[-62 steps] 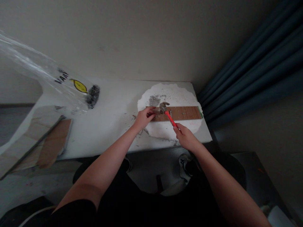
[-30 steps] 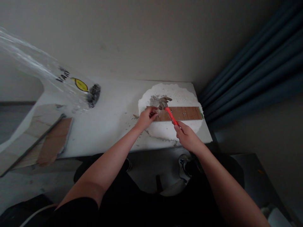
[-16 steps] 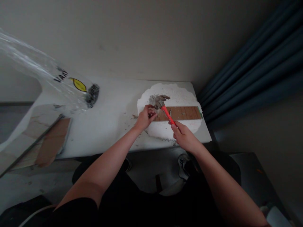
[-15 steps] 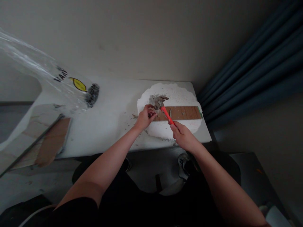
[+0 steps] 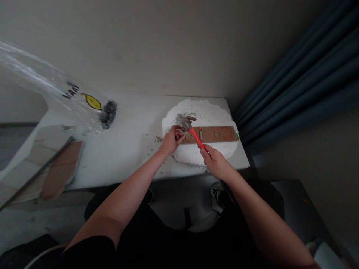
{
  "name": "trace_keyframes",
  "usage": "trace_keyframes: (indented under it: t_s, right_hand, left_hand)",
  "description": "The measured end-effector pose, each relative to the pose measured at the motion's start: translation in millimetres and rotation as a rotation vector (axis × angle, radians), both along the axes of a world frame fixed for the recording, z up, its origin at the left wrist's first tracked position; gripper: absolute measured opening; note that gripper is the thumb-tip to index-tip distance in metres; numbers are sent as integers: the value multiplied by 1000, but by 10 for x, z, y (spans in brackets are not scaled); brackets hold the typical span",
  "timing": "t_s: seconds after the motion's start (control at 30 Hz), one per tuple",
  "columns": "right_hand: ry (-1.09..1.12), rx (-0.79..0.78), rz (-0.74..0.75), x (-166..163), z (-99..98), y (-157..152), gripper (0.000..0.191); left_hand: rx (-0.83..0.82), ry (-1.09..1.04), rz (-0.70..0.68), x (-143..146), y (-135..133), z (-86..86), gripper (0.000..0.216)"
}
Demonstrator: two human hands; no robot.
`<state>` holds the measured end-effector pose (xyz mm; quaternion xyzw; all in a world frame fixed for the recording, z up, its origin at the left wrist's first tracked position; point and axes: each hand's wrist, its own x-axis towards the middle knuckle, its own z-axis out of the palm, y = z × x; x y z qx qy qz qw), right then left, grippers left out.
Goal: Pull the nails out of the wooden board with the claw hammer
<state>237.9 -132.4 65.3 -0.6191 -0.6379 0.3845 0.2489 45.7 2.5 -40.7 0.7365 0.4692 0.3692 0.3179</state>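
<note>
My right hand (image 5: 215,160) is wrapped around the red handle of a claw hammer (image 5: 196,137). The hammer's worn metal head is low over the left end of a brown wooden board (image 5: 221,134), close to my left fingertips. My left hand (image 5: 170,141) pinches a small rough lump (image 5: 179,132) beside the hammer head; the fingers partly hide it, and its material cannot be told. Under the board lies a white, ragged-edged round sheet (image 5: 193,106). Grey crumbs (image 5: 181,118) are heaped on the sheet just behind the hammer head.
Loose bits are scattered over the white table (image 5: 126,149) left of the sheet. Clear plastic wrap with a yellow print (image 5: 92,101) spreads at the left, holding dark grit. A brown board piece (image 5: 61,168) and a thin rod (image 5: 39,172) lie nearby. Blue curtains (image 5: 303,71) hang at right.
The hammer head has dropped slightly and shifted a little left, toward my left fingertips. My left hand keeps its pinch in nearly the same place.
</note>
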Motion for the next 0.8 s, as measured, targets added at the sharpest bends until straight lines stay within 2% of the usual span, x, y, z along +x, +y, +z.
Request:
trace_keyframes:
  t_s: [0.27, 0.37, 0.53, 0.8]
  right_hand:
    - [3, 1, 3, -6, -15, -7, 31]
    - [-34, -5, 11, -4, -24, -7, 30]
    - [4, 6, -2, -11, -49, -9, 32]
    - [-27, -42, -5, -55, -166, -32, 25]
  left_hand:
    - [-50, -20, -20, 0, 7, 16, 47]
    - [-21, -64, -18, -43, 29, 15, 49]
    - [27, -126, 96, -134, 92, 29, 43]
    - [46, -106, 169, -228, 157, 112, 42]
